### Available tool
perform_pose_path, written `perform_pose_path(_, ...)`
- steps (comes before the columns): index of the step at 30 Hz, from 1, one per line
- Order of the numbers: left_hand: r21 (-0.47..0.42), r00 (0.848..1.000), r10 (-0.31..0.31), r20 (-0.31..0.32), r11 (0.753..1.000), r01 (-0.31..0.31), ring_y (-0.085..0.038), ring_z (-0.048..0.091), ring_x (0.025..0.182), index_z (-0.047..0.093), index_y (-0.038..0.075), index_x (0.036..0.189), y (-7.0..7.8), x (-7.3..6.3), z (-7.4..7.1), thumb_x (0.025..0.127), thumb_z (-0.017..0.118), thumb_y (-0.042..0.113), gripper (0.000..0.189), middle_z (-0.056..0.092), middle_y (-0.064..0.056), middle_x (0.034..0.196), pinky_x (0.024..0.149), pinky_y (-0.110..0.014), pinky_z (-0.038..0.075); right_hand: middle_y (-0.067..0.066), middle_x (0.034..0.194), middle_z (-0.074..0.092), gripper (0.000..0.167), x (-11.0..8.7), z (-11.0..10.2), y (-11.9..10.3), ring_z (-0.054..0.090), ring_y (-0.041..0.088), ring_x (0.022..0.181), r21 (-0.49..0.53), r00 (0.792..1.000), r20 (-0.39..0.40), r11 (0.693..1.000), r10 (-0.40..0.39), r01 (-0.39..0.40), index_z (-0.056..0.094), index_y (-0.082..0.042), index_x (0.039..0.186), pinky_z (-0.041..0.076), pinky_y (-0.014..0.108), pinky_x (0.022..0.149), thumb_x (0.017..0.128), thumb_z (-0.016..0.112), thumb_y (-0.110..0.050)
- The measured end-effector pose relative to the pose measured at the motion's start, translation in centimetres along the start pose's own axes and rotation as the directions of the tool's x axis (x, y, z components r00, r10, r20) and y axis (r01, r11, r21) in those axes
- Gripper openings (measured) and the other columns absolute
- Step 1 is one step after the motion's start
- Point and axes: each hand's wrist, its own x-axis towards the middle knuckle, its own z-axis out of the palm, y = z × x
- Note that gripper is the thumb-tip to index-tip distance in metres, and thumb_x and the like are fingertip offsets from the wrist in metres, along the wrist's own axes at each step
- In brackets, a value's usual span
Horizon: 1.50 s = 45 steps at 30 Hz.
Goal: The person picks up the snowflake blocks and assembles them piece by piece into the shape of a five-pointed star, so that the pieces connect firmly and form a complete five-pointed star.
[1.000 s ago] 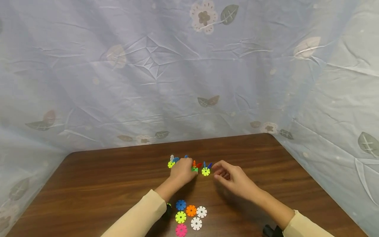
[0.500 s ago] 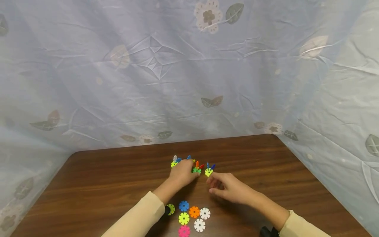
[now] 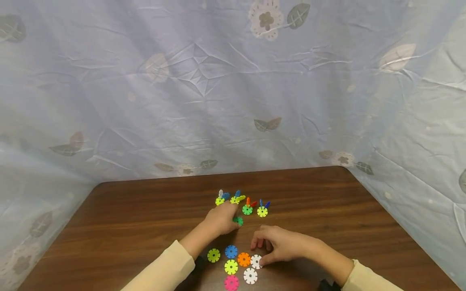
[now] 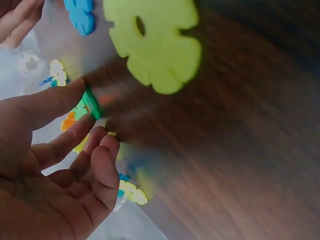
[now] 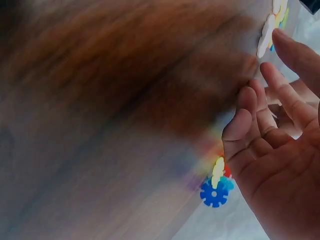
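Observation:
My left hand (image 3: 221,219) pinches a green notched plastic disc (image 4: 91,104) between thumb and finger, over the middle of the table. In the head view, part of that disc shows beyond the hand. My right hand (image 3: 284,243) reaches toward the loose discs with relaxed, parted fingers; its thumb overlaps the edge of a white notched disc (image 3: 255,261). Nothing shows between its fingers in the right wrist view. Beside that disc lie an orange disc (image 3: 244,259), a second white disc (image 3: 250,276), a blue disc (image 3: 231,251) and several others in yellow, yellow-green and pink.
Small assemblies of joined discs stand in a row toward the back: a green one with orange and red pieces (image 3: 247,209), a yellow one with blue pieces (image 3: 262,211), and two more at left. The brown wooden table (image 3: 145,226) ends at a patterned cloth (image 3: 233,81) behind.
My left hand has drawn back from the row of assemblies with a green disc in its fingers. My right hand has moved from beside the row down to the loose white disc.

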Motion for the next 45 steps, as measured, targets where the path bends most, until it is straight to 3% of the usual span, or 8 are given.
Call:
perform_pose_path(5,-0.068,1.0,0.003,0.016,0.998,-0.002,-0.015,0.05,0.076,0.064,0.01,0.091,-0.7,-0.3,0.1,0.084,0.087,0.021,0.027,0.057,0.0,0.086,0.064,-0.034,0.046,-0.006,0.099,0.053,0.025,0.2,0.5,-0.3,0.048,0.0,0.083,0.001,0.999,0.05,1.0,0.019,-0.019,0.068,-0.021,0.11,0.046,0.015,0.075,0.091,0.083,-0.026)
perform_pose_path(10,-0.179,0.999,0.03,0.022,0.983,-0.026,-0.017,0.049,0.072,0.058,0.009,0.096,-1.3,-0.5,0.0,0.083,0.087,0.013,0.032,0.055,-0.001,0.083,0.062,-0.03,0.042,-0.008,0.099,0.052,0.023,0.2,0.8,-0.5,0.049,0.0,0.085,-0.019,0.998,0.039,0.999,0.04,-0.039,0.066,-0.022,0.105,0.047,0.015,0.076,0.09,0.084,-0.024)
perform_pose_path(17,-0.393,0.994,0.109,-0.002,0.914,-0.101,-0.014,0.052,0.069,0.06,0.001,0.099,-2.4,-1.1,0.1,0.085,0.08,-0.001,0.025,0.06,-0.005,0.08,0.059,-0.024,0.043,-0.012,0.092,0.059,0.025,0.3,1.2,-0.2,0.054,-0.005,0.079,-0.004,1.0,0.001,1.0,0.0,0.0,0.059,-0.018,0.109,0.052,0.016,0.072,0.094,0.079,-0.018)
perform_pose_path(23,-0.605,0.994,0.089,0.064,0.796,-0.032,-0.013,0.058,0.062,0.064,-0.001,0.105,-2.9,-1.7,-0.2,0.092,0.074,-0.002,0.017,0.065,-0.007,0.072,0.053,-0.025,0.052,-0.004,0.076,0.068,0.02,0.4,1.3,0.3,0.059,-0.004,0.065,0.134,0.998,-0.051,0.991,-0.021,0.028,0.061,-0.013,0.115,0.055,0.018,0.06,0.098,0.073,-0.014)
perform_pose_path(27,-0.7,0.99,0.104,0.092,0.714,-0.01,-0.013,0.06,0.065,0.064,-0.001,0.11,-2.9,-2.4,-0.6,0.095,0.072,0.003,0.018,0.066,-0.007,0.072,0.056,-0.026,0.054,0.011,0.074,0.072,0.026,0.5,0.9,0.6,0.068,0.007,0.06,0.261,0.982,-0.187,0.963,-0.018,0.067,0.06,-0.002,0.12,0.061,0.029,0.056,0.099,0.071,-0.011)
perform_pose_path(34,-0.837,0.981,0.158,0.11,0.547,0.005,-0.013,0.063,0.071,0.059,-0.004,0.12,-2.2,-3.7,-1.4,0.099,0.07,0.007,0.026,0.075,-0.021,0.091,0.063,-0.025,0.054,0.008,0.076,0.072,0.026,1.0,0.3,0.3,0.07,0.009,0.065,0.156,0.886,-0.451,0.968,-0.109,0.198,0.063,-0.007,0.123,0.063,0.03,0.06,0.099,0.072,-0.01)
perform_pose_path(39,-0.897,0.978,0.172,0.12,0.441,0.032,-0.012,0.063,0.072,0.058,-0.006,0.123,-1.8,-4.3,-1.9,0.099,0.068,0.005,0.028,0.075,-0.016,0.09,0.065,-0.022,0.053,0.014,0.081,0.076,0.026,1.3,0.3,-0.2,0.074,0.016,0.068,0.109,0.835,-0.521,0.956,-0.178,0.272,0.064,-0.007,0.124,0.064,0.028,0.063,0.098,0.071,-0.006)
perform_pose_path(45,-0.934,0.979,0.156,0.134,0.35,0.071,-0.011,0.065,0.074,0.056,-0.009,0.125,-1.5,-4.5,-2.1,0.101,0.065,0.003,0.029,0.073,-0.003,0.085,0.066,-0.018,0.055,0.017,0.083,0.074,0.026,1.4,0.4,-0.6,0.076,0.025,0.071,0.099,0.793,-0.578,0.949,-0.19,0.3,0.064,-0.008,0.123,0.065,0.033,0.063,0.098,0.07,-0.003)
